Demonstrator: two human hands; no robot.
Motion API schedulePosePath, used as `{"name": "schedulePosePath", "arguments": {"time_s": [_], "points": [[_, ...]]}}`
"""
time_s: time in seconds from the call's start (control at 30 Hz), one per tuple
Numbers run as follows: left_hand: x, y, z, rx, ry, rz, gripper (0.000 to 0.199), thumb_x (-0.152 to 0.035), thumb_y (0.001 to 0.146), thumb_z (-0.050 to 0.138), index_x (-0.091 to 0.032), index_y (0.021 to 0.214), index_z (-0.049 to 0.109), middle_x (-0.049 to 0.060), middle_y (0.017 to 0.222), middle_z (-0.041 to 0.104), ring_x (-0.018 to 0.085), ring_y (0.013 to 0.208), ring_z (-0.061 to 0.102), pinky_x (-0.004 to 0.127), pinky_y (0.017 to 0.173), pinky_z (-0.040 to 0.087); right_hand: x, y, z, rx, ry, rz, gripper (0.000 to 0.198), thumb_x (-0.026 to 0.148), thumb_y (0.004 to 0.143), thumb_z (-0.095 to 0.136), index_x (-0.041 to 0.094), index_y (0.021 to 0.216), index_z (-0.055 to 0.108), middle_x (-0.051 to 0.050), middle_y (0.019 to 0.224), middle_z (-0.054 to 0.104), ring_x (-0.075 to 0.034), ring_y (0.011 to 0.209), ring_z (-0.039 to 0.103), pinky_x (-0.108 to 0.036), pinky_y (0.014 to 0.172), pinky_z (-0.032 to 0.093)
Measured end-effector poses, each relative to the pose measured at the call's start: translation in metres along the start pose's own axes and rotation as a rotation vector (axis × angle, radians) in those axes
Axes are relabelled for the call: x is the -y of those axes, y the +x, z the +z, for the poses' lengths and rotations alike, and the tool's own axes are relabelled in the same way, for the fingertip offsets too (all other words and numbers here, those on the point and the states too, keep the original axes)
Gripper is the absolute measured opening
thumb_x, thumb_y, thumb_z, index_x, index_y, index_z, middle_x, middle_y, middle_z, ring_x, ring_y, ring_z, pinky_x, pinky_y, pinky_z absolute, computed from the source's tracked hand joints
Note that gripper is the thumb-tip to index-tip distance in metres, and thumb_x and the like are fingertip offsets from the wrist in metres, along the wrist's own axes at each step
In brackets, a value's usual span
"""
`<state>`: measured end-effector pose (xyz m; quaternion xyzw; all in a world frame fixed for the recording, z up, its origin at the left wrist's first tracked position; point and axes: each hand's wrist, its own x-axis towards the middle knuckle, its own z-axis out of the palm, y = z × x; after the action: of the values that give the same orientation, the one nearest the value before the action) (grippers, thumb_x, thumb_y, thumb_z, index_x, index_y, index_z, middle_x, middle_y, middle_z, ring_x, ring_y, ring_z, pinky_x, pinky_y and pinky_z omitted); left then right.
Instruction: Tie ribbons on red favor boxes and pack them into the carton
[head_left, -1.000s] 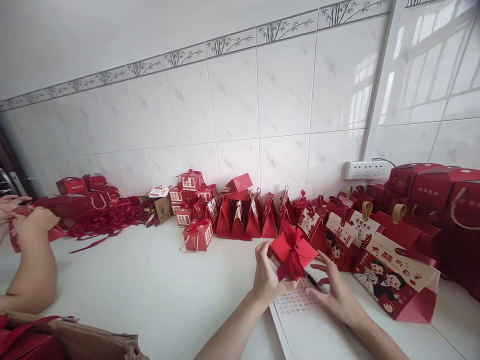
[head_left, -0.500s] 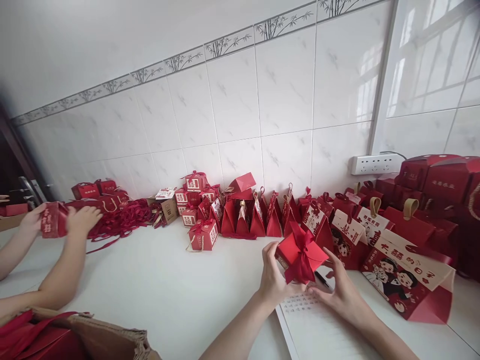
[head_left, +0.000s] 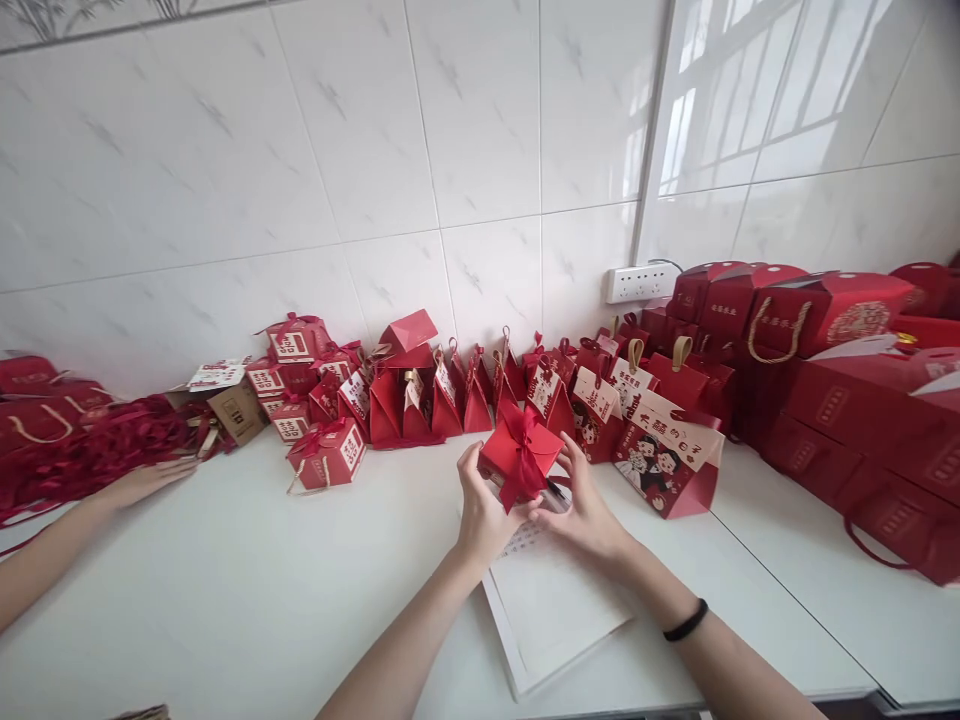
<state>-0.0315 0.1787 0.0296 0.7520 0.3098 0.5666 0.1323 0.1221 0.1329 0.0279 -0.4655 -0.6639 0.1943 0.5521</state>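
A small red gift box point(head_left: 504, 452) tied with a dark red ribbon bow point(head_left: 527, 450) is held up over the table between my two hands. My left hand point(head_left: 482, 512) grips its left side and lower edge. Around its right side curve the fingers of my right hand point(head_left: 586, 510), the thumb lying below the front edge. The box's underside is hidden. Beneath my hands lies a notebook point(head_left: 559, 615) with handwriting near its top, and a black pen point(head_left: 558, 490) shows partly behind the box.
Red gift boxes point(head_left: 327, 452) and triangular boxes point(head_left: 478, 395) line the tiled wall. A larger box with a cartoon couple point(head_left: 664, 460) stands to the right, before stacked red boxes point(head_left: 832, 410). At left, a co-worker's hand point(head_left: 154, 478) rests beside piled ribbons point(head_left: 124, 445). A power strip point(head_left: 640, 283) is on the wall.
The view has turned right and down, showing more stacked boxes at the right. The gift box stays between my hands. The co-worker's hand now lies by the ribbons, no longer at a red box.
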Motion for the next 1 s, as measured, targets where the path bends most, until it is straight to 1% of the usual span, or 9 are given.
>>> {"name": "schedulePosePath", "arguments": {"time_s": [0.13,0.27,0.33,0.43,0.53,0.6,0.73,0.87,1.0], "points": [[0.001,0.000,-0.002,0.145,-0.080,0.051,0.086,-0.030,0.066,0.070,-0.017,0.132,0.016,0.020,0.127,0.033,0.028,0.113,0.046,0.040,0.085,0.048,0.002,0.002,-0.005,-0.006,0.028,0.067,0.106,0.046,0.069,0.070,0.021,0.142,-0.002,-0.019,0.140,0.024,-0.034,0.131,0.026,-0.052,0.099,0.038],[0.006,0.012,-0.014,0.330,-0.306,-0.041,0.053,-0.034,0.073,0.055,-0.017,0.119,0.035,0.014,0.115,0.046,0.024,0.106,0.051,0.038,0.082,0.048,0.002,0.003,-0.020,-0.025,-0.040,0.017,0.101,0.032,0.063,0.069,0.022,0.142,0.007,-0.016,0.137,0.029,-0.036,0.129,0.030,-0.053,0.105,0.031],[0.010,0.020,-0.018,0.256,-0.448,-0.197,0.040,-0.039,0.077,0.047,-0.018,0.110,0.041,0.012,0.108,0.051,0.022,0.099,0.055,0.036,0.077,0.049,0.009,0.006,-0.028,0.003,-0.004,-0.019,0.098,0.025,0.061,0.066,0.022,0.142,0.012,-0.014,0.137,0.031,-0.034,0.127,0.034,-0.051,0.105,0.032],[0.016,0.029,-0.022,0.104,-0.554,-0.357,0.045,-0.045,0.077,0.042,-0.019,0.114,0.041,0.012,0.117,0.049,0.023,0.105,0.054,0.035,0.078,0.049,0.028,0.023,-0.037,0.144,0.033,-0.044,0.094,0.018,0.059,0.063,0.020,0.142,0.020,-0.012,0.137,0.034,-0.031,0.126,0.037,-0.048,0.104,0.034],[0.021,0.031,-0.025,0.054,-0.542,-0.321,0.055,-0.045,0.077,0.045,-0.021,0.126,0.036,0.012,0.135,0.041,0.025,0.126,0.039,0.038,0.095,0.042,0.044,0.049,-0.038,0.383,0.038,-0.079,0.093,0.013,0.057,0.062,0.019,0.142,0.025,-0.011,0.138,0.036,-0.029,0.123,0.041,-0.046,0.105,0.034],[0.022,0.029,-0.026,0.110,-0.510,-0.284,0.057,-0.043,0.076,0.048,-0.022,0.128,0.036,0.011,0.135,0.042,0.025,0.126,0.041,0.039,0.097,0.041,0.043,0.062,-0.033,0.456,0.073,-0.097,0.094,0.012,0.056,0.060,0.019,0.143,0.023,-0.010,0.139,0.037,-0.028,0.122,0.044,-0.044,0.106,0.034],[0.022,0.026,-0.023,0.254,-0.373,-0.331,0.054,-0.035,0.073,0.058,-0.021,0.121,0.039,0.011,0.120,0.054,0.024,0.105,0.056,0.041,0.090,0.045,0.015,0.063,-0.021,0.314,0.071,-0.066,0.085,0.011,0.059,0.052,0.018,0.140,0.028,-0.011,0.138,0.039,-0.026,0.126,0.039,-0.042,0.106,0.035],[0.017,0.026,-0.020,0.183,-0.186,-0.238,0.053,-0.038,0.068,0.065,-0.018,0.111,0.043,0.011,0.115,0.053,0.025,0.109,0.051,0.044,0.097,0.038,0.002,0.048,-0.024,0.142,0.118,0.057,0.057,0.015,0.065,0.048,0.017,0.122,0.048,-0.011,0.126,0.051,-0.025,0.118,0.047,-0.040,0.094,0.046],[0.018,0.028,-0.025,0.126,-0.080,-0.177,0.053,-0.040,0.061,0.071,-0.018,0.100,0.044,0.009,0.103,0.052,0.023,0.097,0.052,0.042,0.089,0.042,0.015,0.043,-0.025,0.129,0.234,0.125,0.033,0.030,0.078,0.053,0.017,0.108,0.056,-0.009,0.115,0.058,-0.023,0.104,0.056,-0.040,0.092,0.046]]}}
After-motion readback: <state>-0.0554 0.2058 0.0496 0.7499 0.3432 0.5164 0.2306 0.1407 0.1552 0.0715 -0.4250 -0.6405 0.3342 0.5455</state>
